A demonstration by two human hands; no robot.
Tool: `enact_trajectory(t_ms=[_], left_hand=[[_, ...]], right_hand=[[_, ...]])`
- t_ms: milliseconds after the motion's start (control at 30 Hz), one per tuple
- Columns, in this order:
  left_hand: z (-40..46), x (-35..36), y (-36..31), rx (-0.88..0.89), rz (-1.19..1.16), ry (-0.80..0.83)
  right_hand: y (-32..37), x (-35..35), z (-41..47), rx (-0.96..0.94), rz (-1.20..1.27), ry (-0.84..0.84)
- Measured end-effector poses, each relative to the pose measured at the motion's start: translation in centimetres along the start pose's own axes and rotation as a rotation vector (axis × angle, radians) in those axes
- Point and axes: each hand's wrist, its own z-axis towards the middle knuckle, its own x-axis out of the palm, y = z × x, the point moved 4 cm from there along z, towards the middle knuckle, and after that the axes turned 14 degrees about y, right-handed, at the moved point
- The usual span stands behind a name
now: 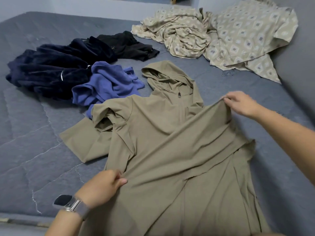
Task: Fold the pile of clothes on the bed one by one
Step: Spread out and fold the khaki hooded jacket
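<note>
Khaki hoodie [167, 133] flat on bed [34, 116]; both hands pinching it

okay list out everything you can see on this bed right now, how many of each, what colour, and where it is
hooded jacket: one, olive-tan, spread front-up in the middle of the bed, hood pointing away, a sleeve drawn across its front
blue garment: one, periwinkle blue, crumpled just left of the hood
navy garment: one heap, dark navy and plush-looking, at the left
black garment: one, black, crumpled behind the navy heap
patterned cloth: one heap, beige with grey diamonds, far right corner; whether one piece or more, cannot tell
bed cover: one, quilted grey-blue, under everything
smartwatch: one, dark face with grey band, on the left wrist
left hand: one, pinches the jacket's fabric near its left edge
right hand: one, pinches and lifts the sleeve fabric at the right
</note>
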Motion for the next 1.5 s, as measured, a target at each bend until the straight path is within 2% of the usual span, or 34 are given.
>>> enact_trajectory(t_ms=[67, 133, 200, 267, 400, 433, 500, 533, 567, 633, 667, 733, 767, 833, 967, 1067, 1133, 1200, 1233, 1300, 1333, 1367, 1433, 1500], left_hand=[[0.0, 0.1, 0.0, -0.003, -0.012, 0.056], [-0.3, 0.3, -0.3, -0.019, 0.012, 0.175], [-0.6, 0.7, -0.3, -0.041, 0.019, 0.301], [-0.8, 0.8, 0.2, -0.069, 0.009, 0.355], [-0.7, 0.7, 0.8, -0.123, -0.079, 0.324], [-0.7, 0.7, 0.7, -0.121, -0.083, 0.323], [-0.8, 0.7, 0.6, -0.115, -0.085, 0.357], [-0.9, 0.7, 0.7, -0.116, -0.098, 0.374], [-1.0, 0.5, 0.6, -0.123, -0.103, 0.363], [-0.7, -0.4, 0.8, -0.165, -0.035, 0.164], [-0.5, -1.0, 1.0, -0.195, -0.027, 0.004], [-0.2, -2.1, 1.0, -0.22, -0.131, -0.296], [0.0, -2.5, 0.9, -0.237, -0.175, -0.396], [0.8, -3.0, 0.8, -0.294, -0.185, -0.438], [3.0, -3.0, 0.5, -0.369, -0.105, -0.329], [3.5, -3.8, 0.5, -0.41, -0.131, -0.393], [2.5, -5.0, 1.3, -0.507, -0.256, -0.564], [1.0, -6.5, 2.9, -0.639, -0.328, -0.776], [0.4, -7.2, 4.0, -0.709, -0.372, -0.813], [0.6, -7.7, 7.5, -0.816, -0.533, -0.7], [1.3, -7.8, 9.0, -0.783, -0.665, -0.628], [1.9, -8.0, 9.8, -0.675, -0.861, -0.59], [2.6, -8.6, 9.5, -0.383, -1.289, -0.605], [2.6, -9.4, 8.0, -0.119, -1.433, -0.63]], right_hand=[[2.1, -1.0, 0.6, -0.094, 0.218, 0.003], [4.3, -0.2, 1.2, -0.19, 0.187, 0.048], [5.3, 2.1, 2.3, -0.23, 0.002, 0.126], [5.0, 4.4, 3.3, -0.142, -0.245, 0.205], [3.7, 4.7, 3.7, 0.085, -0.561, 0.034], [3.1, 5.0, 4.0, 0.117, -0.627, 0.038], [1.9, 5.9, 4.6, 0.129, -0.552, 0.108], [1.5, 6.0, 4.6, 0.131, -0.396, 0.104], [1.3, 5.7, 4.4, 0.125, -0.2, 0.021], [0.8, 4.6, 4.4, 0.145, 0.078, -0.152], [0.6, 4.4, 4.5, 0.192, 0.122, -0.123], [0.4, 5.4, 4.7, 0.297, 0.047, 0.107], [0.4, 6.1, 4.9, 0.318, -0.018, 0.212], [0.6, 6.8, 5.5, 0.299, -0.132, 0.251], [1.1, 5.4, 6.0, 0.341, -0.293, -0.006], [1.5, 5.9, 6.0, 0.389, -0.348, -0.023], [3.0, 6.0, 5.5, 0.297, -0.296, -0.138], [5.4, 5.5, 3.9, 0.125, -0.226, -0.289], [6.7, 5.2, 2.7, 0.042, -0.161, -0.346], [8.8, 5.4, -0.5, -0.085, 0.001, -0.402], [9.5, 5.9, -2.3, -0.124, 0.075, -0.399], [10.0, 6.7, -4.1, -0.152, 0.137, -0.382], [10.3, 8.4, -7.3, -0.188, 0.231, -0.336], [10.0, 10.5, -9.8, -0.205, 0.285, -0.307]])
